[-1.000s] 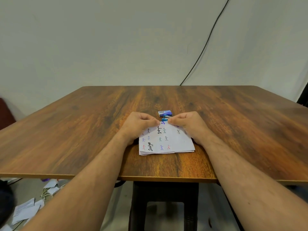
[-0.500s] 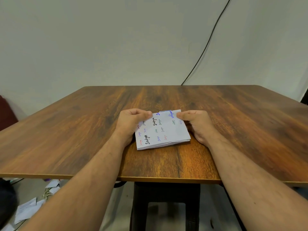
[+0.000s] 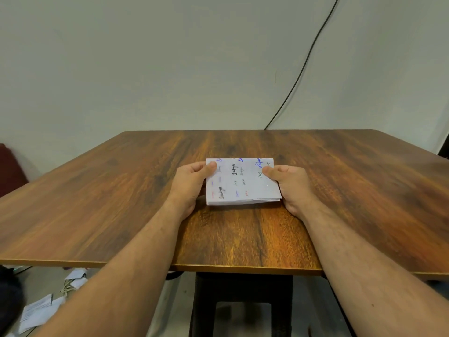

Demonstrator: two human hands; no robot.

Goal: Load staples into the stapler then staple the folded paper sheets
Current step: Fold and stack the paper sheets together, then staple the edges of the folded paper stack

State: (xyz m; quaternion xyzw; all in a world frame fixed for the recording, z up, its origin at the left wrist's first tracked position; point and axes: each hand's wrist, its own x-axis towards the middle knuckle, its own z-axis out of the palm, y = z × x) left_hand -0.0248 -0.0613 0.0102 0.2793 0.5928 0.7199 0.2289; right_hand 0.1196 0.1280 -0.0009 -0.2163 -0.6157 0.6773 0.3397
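Note:
The folded paper sheets [image 3: 240, 182], white with small handwritten words in black, blue and red, are held raised and tilted over the middle of the wooden table [image 3: 121, 203]. My left hand [image 3: 189, 183] pinches their upper left corner, thumb on top. My right hand [image 3: 291, 186] pinches the upper right side the same way. The stapler and the small blue staple box are hidden behind the raised sheets.
A black cable [image 3: 303, 66] runs down the wall to the table's far edge. Loose papers [image 3: 41, 310] lie on the floor at the lower left. A dark stool or table base [image 3: 243, 302] stands under the near table edge.
Both hands have lifted the sheets' far edge off the table and slid apart to the corners. The blue box and stapler, seen a second ago, are now covered by the paper.

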